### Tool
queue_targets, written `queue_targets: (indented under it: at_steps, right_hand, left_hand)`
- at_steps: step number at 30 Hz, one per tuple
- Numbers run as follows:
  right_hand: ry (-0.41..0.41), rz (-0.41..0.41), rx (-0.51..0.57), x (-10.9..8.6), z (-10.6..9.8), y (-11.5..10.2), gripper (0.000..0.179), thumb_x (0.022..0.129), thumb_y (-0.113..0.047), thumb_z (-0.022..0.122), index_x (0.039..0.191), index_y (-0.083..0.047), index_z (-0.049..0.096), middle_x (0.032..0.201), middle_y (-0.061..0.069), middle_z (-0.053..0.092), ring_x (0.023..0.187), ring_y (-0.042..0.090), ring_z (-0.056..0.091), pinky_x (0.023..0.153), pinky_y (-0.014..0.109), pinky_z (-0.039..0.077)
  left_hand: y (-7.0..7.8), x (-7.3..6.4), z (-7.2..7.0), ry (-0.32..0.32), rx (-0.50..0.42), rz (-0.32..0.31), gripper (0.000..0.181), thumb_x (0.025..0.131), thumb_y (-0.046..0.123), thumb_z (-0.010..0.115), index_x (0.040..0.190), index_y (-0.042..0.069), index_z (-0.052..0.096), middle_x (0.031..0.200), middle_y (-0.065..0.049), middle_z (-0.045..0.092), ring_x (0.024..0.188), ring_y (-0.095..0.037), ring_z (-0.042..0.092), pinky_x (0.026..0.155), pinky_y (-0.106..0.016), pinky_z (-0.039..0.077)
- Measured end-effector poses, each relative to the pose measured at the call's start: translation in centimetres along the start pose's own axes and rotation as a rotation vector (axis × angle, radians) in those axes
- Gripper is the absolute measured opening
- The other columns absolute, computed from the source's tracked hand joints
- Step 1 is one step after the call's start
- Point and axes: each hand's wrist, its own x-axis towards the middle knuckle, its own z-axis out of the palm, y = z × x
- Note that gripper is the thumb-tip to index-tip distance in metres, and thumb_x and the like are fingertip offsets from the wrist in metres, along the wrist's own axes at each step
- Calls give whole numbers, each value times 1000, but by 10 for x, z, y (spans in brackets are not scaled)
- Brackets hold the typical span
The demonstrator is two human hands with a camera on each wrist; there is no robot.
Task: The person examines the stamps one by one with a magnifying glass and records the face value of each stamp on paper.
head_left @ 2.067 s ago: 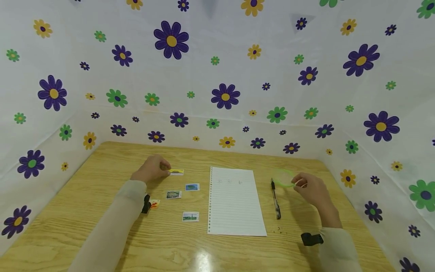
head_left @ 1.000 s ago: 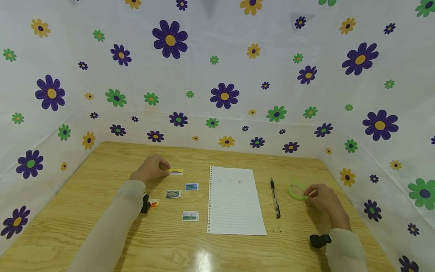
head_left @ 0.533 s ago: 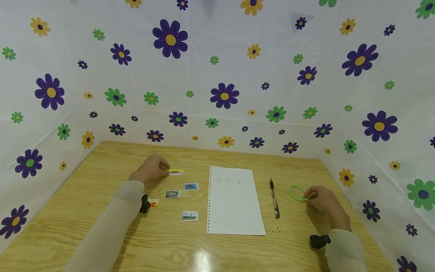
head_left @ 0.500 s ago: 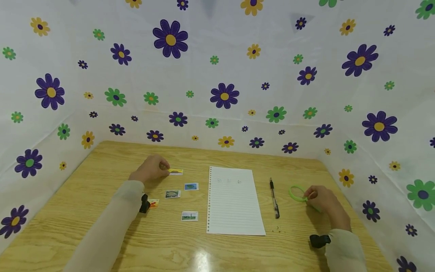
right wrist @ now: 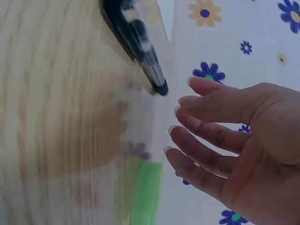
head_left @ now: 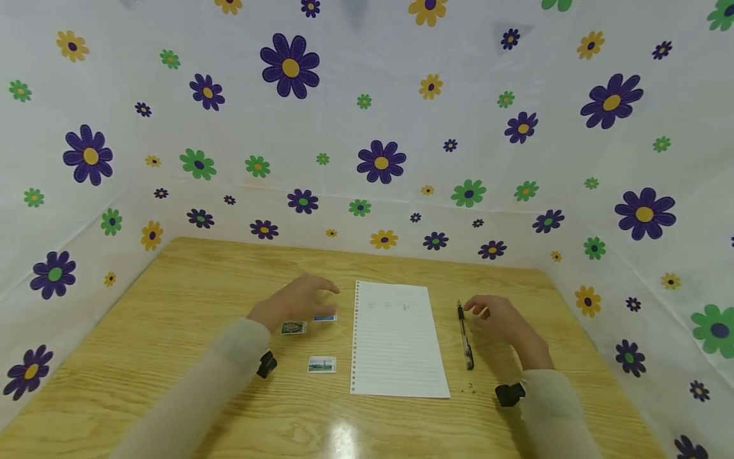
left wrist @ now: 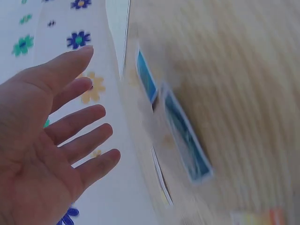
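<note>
My left hand (head_left: 298, 298) hovers with spread fingers over small stamp-like picture cards. Part of a blue card (head_left: 325, 317) shows below its fingertips, and a dark oval-pattern card (head_left: 294, 327) lies by the palm. A green landscape card (head_left: 322, 364) lies nearer me. In the left wrist view, a card with orange (left wrist: 258, 218) sits at the bottom edge. My right hand (head_left: 497, 315), loosely bent and holding nothing, is beside the upper end of a black pen (head_left: 465, 341). A bright green strip (right wrist: 146, 194) lies below its fingers in the right wrist view; in the head view it is hidden.
A lined, hole-punched sheet (head_left: 398, 357) with three faint marks near its top lies between the hands. Dark crumbs (head_left: 471, 389) lie below the pen. Flower-print cloth (head_left: 332, 127) encloses the wooden table (head_left: 258, 414) at the back and sides.
My left hand has left the yellow card and moved right over the blue one. My right hand has let go of the green ring and moved left, close to the pen.
</note>
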Motion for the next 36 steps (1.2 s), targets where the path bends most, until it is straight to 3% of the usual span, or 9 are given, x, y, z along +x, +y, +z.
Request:
queue_targets:
  at_steps: [7, 12, 17, 21, 24, 31, 36]
  right_hand:
    - [-59, 13, -77, 11, 8, -7, 33, 89, 6, 58, 119, -2, 69, 103, 21, 67, 85, 29, 63, 73, 43, 57]
    - [-74, -25, -129, 15, 10, -10, 30, 92, 8, 54, 113, -3, 72, 105, 21, 70, 84, 27, 62, 76, 45, 56]
    - [-75, -60, -152, 21, 15, -12, 28, 95, 10, 52, 106, -4, 74, 104, 19, 73, 87, 29, 64, 83, 50, 56]
    - [-60, -97, -176, 25, 16, -14, 28, 97, 10, 49, 100, -3, 73, 106, 18, 75, 103, 39, 70, 94, 56, 55]
    - [-72, -102, -186, 26, 14, -17, 26, 97, 10, 49, 96, -2, 72, 103, 17, 74, 101, 38, 70, 93, 54, 56]
    - [-170, -11, -209, 28, 10, -21, 21, 99, 9, 50, 99, -6, 66, 106, 15, 71, 95, 28, 62, 88, 47, 54]
    - [-156, -9, -145, 26, 9, -17, 28, 93, 16, 50, 97, -7, 66, 99, 12, 68, 89, 24, 56, 82, 41, 51]
  left_hand:
    - [21, 2, 30, -81, 65, 4, 54, 95, 37, 75, 142, 13, 63, 155, -11, 53, 151, -36, 40, 125, -54, 34]
    - [31, 3, 41, -95, 121, 7, 59, 93, 40, 76, 144, 14, 61, 156, -11, 52, 153, -36, 38, 125, -54, 34]
    - [37, 2, 44, -95, 141, -24, 59, 93, 42, 76, 143, 15, 62, 156, -9, 53, 151, -35, 41, 123, -54, 36]
    - [39, 2, 44, -87, 137, -42, 56, 92, 40, 78, 140, 15, 64, 150, -5, 60, 145, -32, 48, 121, -51, 40]
    - [39, 4, 43, -82, 130, -60, 54, 91, 38, 80, 137, 15, 66, 147, -4, 62, 142, -30, 51, 120, -49, 41]
    - [42, 8, 41, -83, 127, -77, 53, 88, 35, 83, 134, 13, 68, 144, -4, 64, 139, -29, 54, 119, -46, 42]
    - [42, 9, 42, -84, 117, -73, 52, 88, 33, 83, 133, 13, 69, 143, -4, 64, 138, -29, 54, 120, -45, 41]
